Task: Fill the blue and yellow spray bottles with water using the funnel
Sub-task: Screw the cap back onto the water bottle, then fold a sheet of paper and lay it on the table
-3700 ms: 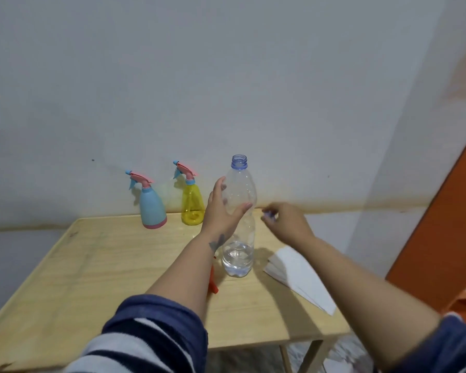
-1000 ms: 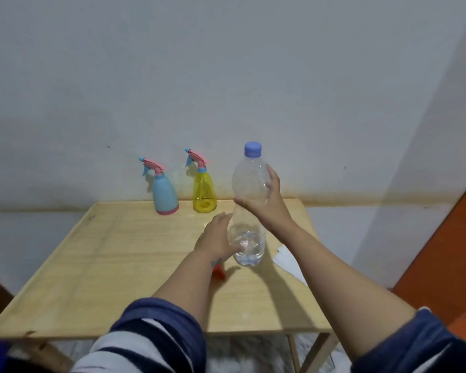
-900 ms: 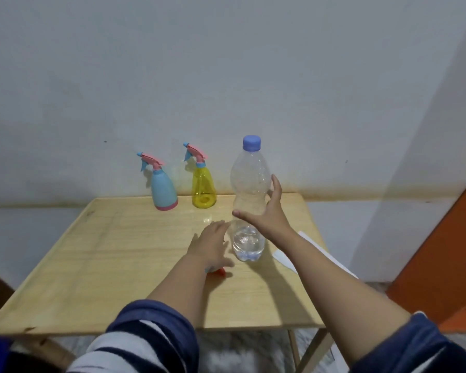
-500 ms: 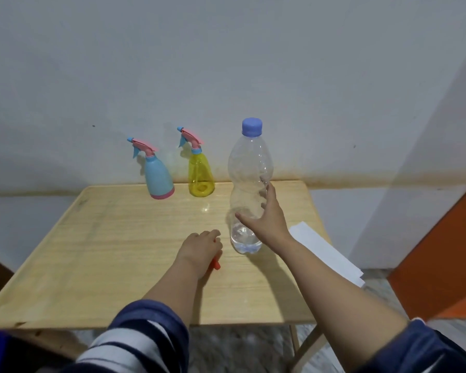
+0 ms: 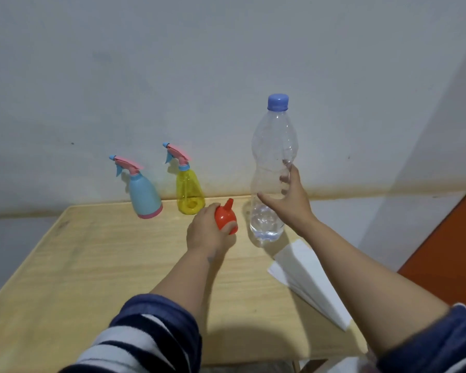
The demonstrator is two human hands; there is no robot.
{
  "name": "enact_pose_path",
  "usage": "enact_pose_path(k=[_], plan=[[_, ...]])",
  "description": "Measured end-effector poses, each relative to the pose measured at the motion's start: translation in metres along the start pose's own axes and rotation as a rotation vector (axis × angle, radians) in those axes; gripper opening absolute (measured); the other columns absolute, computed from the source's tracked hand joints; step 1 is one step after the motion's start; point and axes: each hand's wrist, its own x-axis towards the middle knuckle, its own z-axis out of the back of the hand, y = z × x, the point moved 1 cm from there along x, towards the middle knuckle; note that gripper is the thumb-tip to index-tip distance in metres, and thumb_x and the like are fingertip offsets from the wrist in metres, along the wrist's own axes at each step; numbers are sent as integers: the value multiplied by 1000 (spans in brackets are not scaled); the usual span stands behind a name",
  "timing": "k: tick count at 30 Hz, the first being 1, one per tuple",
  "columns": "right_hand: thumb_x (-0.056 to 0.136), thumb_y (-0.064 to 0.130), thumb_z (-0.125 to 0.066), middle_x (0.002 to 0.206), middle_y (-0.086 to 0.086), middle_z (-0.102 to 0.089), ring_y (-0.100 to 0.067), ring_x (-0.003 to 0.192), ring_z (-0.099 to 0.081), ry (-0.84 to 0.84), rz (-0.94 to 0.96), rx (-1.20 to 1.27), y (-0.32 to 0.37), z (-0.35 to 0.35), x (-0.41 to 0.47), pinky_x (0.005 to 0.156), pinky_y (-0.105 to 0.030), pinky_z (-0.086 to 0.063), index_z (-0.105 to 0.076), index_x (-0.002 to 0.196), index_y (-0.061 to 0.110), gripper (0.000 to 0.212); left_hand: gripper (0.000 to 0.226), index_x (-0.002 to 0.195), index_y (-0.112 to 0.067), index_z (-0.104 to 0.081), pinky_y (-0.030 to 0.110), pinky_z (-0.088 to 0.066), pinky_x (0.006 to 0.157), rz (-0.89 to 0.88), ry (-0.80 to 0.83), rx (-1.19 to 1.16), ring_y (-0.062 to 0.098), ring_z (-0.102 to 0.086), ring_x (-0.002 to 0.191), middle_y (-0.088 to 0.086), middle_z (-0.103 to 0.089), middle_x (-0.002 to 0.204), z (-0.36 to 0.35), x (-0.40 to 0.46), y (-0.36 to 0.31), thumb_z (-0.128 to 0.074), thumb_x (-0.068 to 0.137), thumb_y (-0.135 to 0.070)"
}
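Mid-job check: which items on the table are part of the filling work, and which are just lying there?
In the job: blue spray bottle, yellow spray bottle, orange funnel gripped by left hand, clear water bottle held by right hand.
Lying about: white paper.

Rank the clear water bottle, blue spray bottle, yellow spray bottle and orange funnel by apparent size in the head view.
1. clear water bottle
2-3. blue spray bottle and yellow spray bottle: look alike, unranked
4. orange funnel, partly covered by the left hand

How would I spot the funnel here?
Start at the pale wooden table against the wall. Left of the tall clear plastic water bottle, the left hand grips a small orange plastic funnel, the table's only orange item, spout pointing up.
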Motion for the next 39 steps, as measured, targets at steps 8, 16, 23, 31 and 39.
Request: enact_pose_path(k=[8, 16, 23, 31, 39], plan=[[71, 25, -83, 136, 2, -44, -17, 127, -45, -69, -68, -52, -27, 6, 70, 103, -29, -39, -23, 146, 28, 96, 55, 128, -21, -47, 34, -45, 89, 67, 66, -264, 24, -55, 111, 2, -56, 124, -67, 88, -18, -73, 81, -34], [69, 29, -83, 138, 0, -43, -21, 128, -46, -95, -154, -36, -63, -10, 113, 106, -40, -42, -22, 145, 35, 98, 56, 131, -27, -43, 39, -42, 100, 91, 85, -268, 24, -49, 119, -2, -50, 133, -117, 131, 4, -72, 82, -29], [68, 25, -85, 143, 0, -37, -20, 131, -41, -61, -135, -16, -71, -15, 129, 110, -41, -38, -17, 146, 34, 103, 60, 136, -28, -40, 48, -34, 110, 132, 105, -210, 29, -46, 126, -2, -50, 137, -133, 139, 18, -70, 84, -33], [66, 25, -87, 159, -5, -11, -18, 147, -16, 33, -215, -12, -66, -6, 124, 116, -36, -22, 9, 150, 34, 129, 86, 144, -26, -29, 50, -33, 112, 116, 149, -210, 27, -45, 130, -2, -45, 143, -124, 138, 17, -78, 75, -38], [76, 27, -79, 157, -9, -22, -26, 142, -30, 331, -485, -381, -74, 32, 55, 113, -37, -30, -14, 152, 17, 101, 91, 150, -16, -22, 47, -27, 115, 36, 176, -96, 23, -35, 140, 2, -34, 152, -113, 79, 1, -74, 79, -40]])
